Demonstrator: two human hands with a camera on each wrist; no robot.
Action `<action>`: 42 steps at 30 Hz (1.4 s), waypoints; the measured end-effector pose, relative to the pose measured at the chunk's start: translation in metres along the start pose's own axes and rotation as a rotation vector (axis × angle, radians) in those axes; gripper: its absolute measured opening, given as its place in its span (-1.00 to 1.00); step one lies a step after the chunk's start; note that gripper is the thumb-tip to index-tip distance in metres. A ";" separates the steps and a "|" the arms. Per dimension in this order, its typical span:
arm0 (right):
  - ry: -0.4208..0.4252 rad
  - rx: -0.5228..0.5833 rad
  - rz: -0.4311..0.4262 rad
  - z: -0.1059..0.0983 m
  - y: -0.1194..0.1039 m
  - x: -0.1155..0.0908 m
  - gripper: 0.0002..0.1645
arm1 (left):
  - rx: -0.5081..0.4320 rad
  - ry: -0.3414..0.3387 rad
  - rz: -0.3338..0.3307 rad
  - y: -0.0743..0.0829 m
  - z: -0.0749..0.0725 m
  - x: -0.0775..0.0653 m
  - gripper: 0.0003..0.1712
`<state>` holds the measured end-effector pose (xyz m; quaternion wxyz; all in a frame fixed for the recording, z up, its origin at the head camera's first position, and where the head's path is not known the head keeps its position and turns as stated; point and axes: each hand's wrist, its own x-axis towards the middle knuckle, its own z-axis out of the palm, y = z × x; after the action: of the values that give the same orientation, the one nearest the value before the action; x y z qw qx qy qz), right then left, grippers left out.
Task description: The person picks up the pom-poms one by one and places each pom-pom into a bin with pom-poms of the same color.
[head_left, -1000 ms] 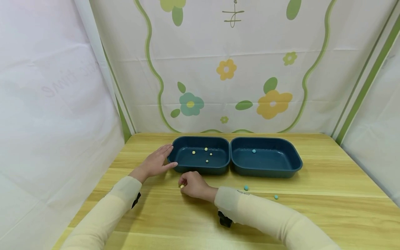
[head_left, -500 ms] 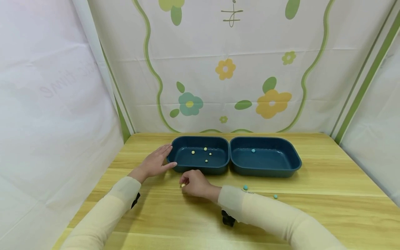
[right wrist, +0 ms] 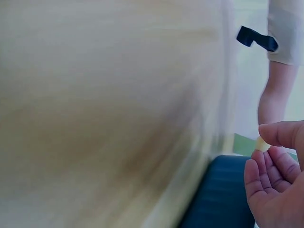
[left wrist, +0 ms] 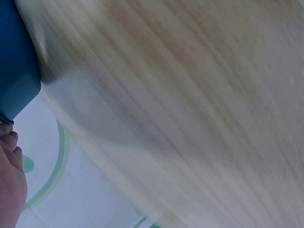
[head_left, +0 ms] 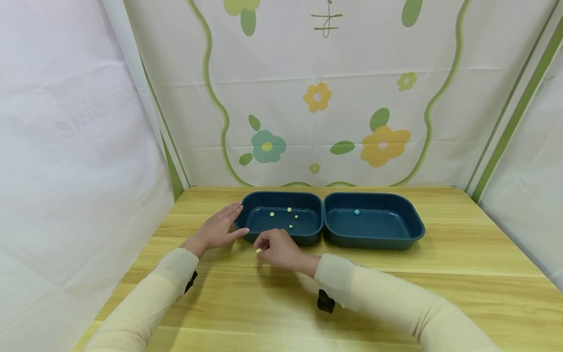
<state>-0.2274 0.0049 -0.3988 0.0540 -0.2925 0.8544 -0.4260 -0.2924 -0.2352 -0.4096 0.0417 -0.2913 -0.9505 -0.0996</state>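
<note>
My right hand [head_left: 281, 250] pinches a small pale yellow ball [head_left: 258, 251] between thumb and fingertips, just in front of the left dark blue bin [head_left: 303, 240]. The right wrist view shows the same yellow ball [right wrist: 262, 144] between thumb and forefinger. At the bin's left end rests my left hand [head_left: 217, 230], fingers extended along the rim and thumb at the front corner. Inside that bin lie several yellow balls [head_left: 272, 214]. A similar bin [head_left: 374, 243] stands against its right side, with one blue ball [head_left: 357, 212] in it.
Both bins stand toward the back of a wood-grain table [head_left: 211, 313]. Behind it hangs a white cloth [head_left: 272, 73] with printed flowers, and more white cloth [head_left: 79, 171] closes off the left side. My right sleeve [head_left: 391, 293] crosses the table's front right.
My right hand has lifted the yellow ball up and toward the left bin. Two blue balls on the table have gone out of sight behind the right sleeve. My left hand stays put.
</note>
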 end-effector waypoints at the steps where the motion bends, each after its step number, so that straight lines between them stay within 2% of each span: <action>1: 0.004 0.007 0.003 -0.002 -0.001 0.001 -0.88 | 0.000 -0.002 -0.002 0.000 0.000 0.000 0.00; 8: 0.068 0.018 -0.003 -0.017 -0.005 0.010 -0.90 | -0.005 -0.020 -0.011 0.000 -0.002 0.000 0.00; 18: 0.191 0.033 0.035 -0.033 -0.004 0.025 -0.92 | -0.006 -0.024 -0.001 -0.002 -0.001 0.000 0.01; 32: 0.306 0.043 0.145 -0.045 0.011 0.048 -0.85 | 0.000 -0.036 -0.006 -0.002 0.000 0.003 0.01; 42: 0.369 0.059 0.241 -0.051 0.025 0.062 -0.90 | -0.005 -0.035 -0.020 -0.003 0.001 0.002 0.03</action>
<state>-0.3078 0.0184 -0.3758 -0.0441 -0.1038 0.8658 -0.4875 -0.2957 -0.2360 -0.4103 0.0233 -0.2837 -0.9537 -0.0973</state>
